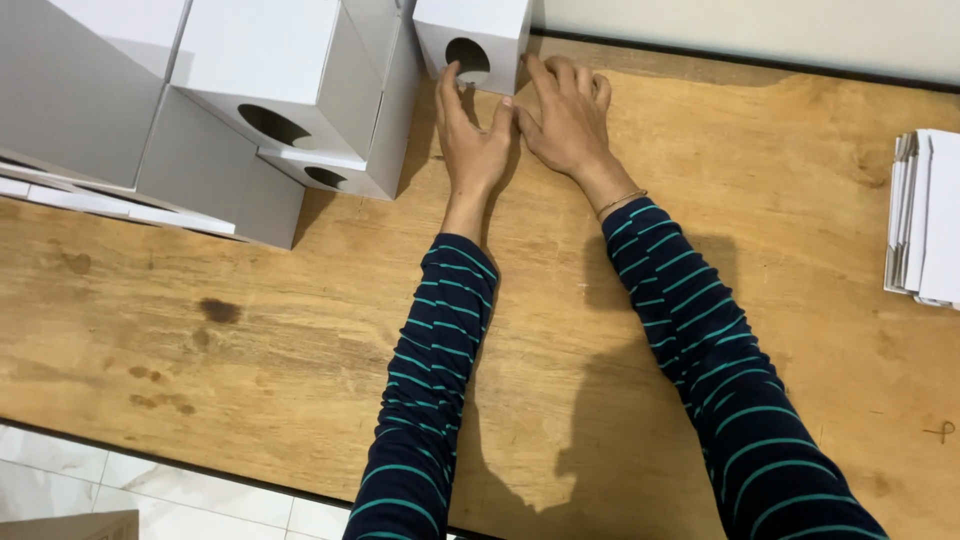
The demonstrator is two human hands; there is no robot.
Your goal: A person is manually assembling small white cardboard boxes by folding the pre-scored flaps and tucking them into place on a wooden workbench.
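Observation:
A small white cardboard box [480, 35] with a round hole in its front stands at the far edge of the wooden table [300, 330]. My left hand [470, 135] lies flat in front of it, fingertips touching the front face beside the hole. My right hand [565, 115] rests flat on the table at the box's right front corner, its fingers reaching the box's base. The two thumbs meet between the hands. Neither hand grips anything. Both arms wear dark sleeves with teal stripes.
Several assembled white boxes [290, 85] with round holes are piled at the far left. A stack of flat white cardboard blanks [925, 215] lies at the right edge. A pale wall runs behind the table; tiled floor [120, 480] shows below the near edge.

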